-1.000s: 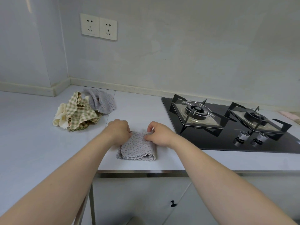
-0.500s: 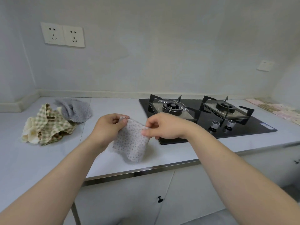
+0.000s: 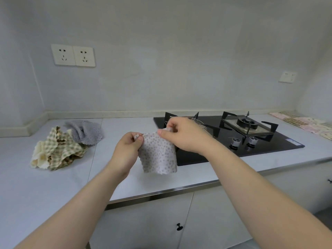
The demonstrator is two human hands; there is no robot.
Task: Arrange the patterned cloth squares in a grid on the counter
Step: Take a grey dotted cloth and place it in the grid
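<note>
Your left hand [image 3: 128, 150] pinches the spotted cloth [image 3: 159, 155] | your right hand [image 3: 184, 136] pinches it too, farther right

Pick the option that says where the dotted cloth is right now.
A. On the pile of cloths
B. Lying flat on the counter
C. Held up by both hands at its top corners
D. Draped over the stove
C: the left hand and right hand each pinch a top corner, and the dotted cloth hangs above the counter.

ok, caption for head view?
Left hand and right hand pinch a dotted cloth square by its top corners over the counter.
</note>
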